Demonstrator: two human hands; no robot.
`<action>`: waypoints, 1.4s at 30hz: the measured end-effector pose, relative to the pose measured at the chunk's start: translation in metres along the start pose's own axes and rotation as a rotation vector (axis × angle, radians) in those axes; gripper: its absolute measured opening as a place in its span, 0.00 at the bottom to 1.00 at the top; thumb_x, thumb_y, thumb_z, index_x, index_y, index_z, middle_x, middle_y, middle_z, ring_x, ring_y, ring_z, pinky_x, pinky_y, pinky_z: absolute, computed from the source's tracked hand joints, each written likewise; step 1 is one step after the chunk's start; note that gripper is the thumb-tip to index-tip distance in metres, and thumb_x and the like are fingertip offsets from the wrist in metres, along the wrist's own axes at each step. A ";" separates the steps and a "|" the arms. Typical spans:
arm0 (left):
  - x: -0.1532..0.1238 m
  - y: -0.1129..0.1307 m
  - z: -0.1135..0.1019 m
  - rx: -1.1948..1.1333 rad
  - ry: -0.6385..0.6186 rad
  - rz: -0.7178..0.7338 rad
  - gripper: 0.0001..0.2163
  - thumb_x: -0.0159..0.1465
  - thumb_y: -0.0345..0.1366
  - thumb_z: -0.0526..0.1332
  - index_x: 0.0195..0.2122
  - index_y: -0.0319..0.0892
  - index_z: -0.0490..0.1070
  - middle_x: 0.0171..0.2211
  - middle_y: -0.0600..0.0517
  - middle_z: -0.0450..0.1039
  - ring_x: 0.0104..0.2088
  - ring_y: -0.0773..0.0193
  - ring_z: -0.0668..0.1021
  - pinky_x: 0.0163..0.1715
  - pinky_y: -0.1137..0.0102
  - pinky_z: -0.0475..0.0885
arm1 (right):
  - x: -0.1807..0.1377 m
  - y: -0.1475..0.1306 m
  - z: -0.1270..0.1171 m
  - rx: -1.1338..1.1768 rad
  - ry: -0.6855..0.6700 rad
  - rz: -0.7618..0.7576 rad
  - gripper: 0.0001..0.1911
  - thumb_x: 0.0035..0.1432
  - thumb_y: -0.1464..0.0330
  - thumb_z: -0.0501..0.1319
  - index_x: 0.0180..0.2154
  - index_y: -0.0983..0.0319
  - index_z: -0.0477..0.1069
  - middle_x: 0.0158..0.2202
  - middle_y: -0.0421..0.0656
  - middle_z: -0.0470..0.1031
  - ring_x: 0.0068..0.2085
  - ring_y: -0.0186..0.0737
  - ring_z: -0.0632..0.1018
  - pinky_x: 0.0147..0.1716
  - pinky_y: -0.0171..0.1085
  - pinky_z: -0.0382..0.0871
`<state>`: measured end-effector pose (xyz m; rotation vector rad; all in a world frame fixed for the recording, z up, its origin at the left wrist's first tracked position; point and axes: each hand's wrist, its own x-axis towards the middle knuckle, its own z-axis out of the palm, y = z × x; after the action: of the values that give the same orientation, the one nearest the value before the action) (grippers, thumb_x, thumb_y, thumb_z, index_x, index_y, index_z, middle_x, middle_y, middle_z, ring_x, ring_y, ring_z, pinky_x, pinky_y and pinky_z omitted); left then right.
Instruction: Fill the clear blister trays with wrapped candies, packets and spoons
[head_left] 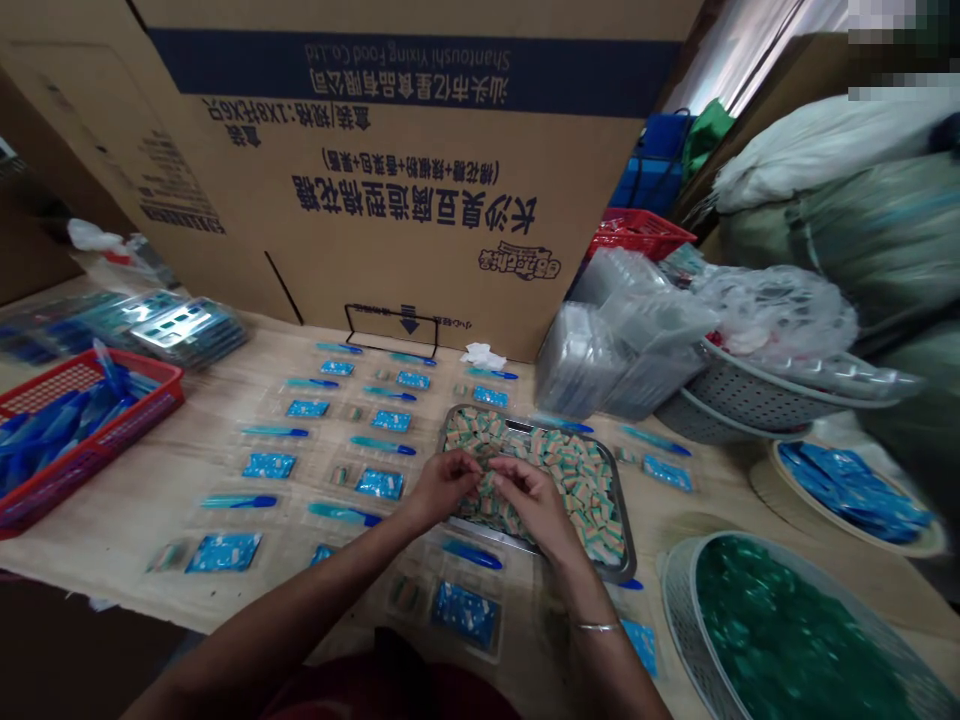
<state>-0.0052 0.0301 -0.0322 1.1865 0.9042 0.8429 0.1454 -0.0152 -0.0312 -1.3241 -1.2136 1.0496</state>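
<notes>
Pinching candies [579, 482] over the metal tray [628, 562], left hand [442, 488] and right hand [536, 500] meet beside a white basket [672, 585].

A printed cardboard box [420, 180] stands at twelve o'clock; a red basket [105, 445] of blue spoons at nine; stacked clear trays [615, 340] at two; a white colander [675, 600] of green pieces at four; blue sachets [268, 465] in rows at ten.

Dim, soft, blurry picture with warped edges.
</notes>
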 end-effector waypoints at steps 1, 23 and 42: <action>0.000 0.000 0.001 -0.018 0.001 -0.002 0.09 0.47 0.38 0.67 0.24 0.39 0.71 0.20 0.57 0.69 0.19 0.71 0.71 0.21 0.75 0.66 | 0.000 0.000 0.001 0.031 -0.001 0.021 0.14 0.47 0.61 0.64 0.36 0.61 0.76 0.29 0.41 0.77 0.29 0.38 0.75 0.30 0.35 0.68; -0.017 0.002 0.003 -0.272 0.270 0.011 0.12 0.40 0.35 0.71 0.24 0.39 0.73 0.22 0.56 0.72 0.24 0.70 0.71 0.26 0.75 0.66 | -0.005 -0.009 0.020 0.152 0.065 0.124 0.18 0.44 0.55 0.66 0.32 0.61 0.74 0.23 0.39 0.74 0.22 0.34 0.72 0.22 0.33 0.68; -0.035 0.002 -0.008 -0.182 0.044 -0.049 0.12 0.47 0.42 0.70 0.27 0.38 0.77 0.23 0.52 0.77 0.25 0.65 0.77 0.30 0.70 0.72 | -0.030 0.006 0.044 0.233 0.263 0.166 0.15 0.44 0.57 0.66 0.30 0.61 0.73 0.25 0.39 0.74 0.25 0.36 0.74 0.27 0.36 0.71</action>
<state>-0.0265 0.0019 -0.0266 0.9877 0.8697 0.8946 0.0992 -0.0399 -0.0424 -1.3469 -0.7728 1.0601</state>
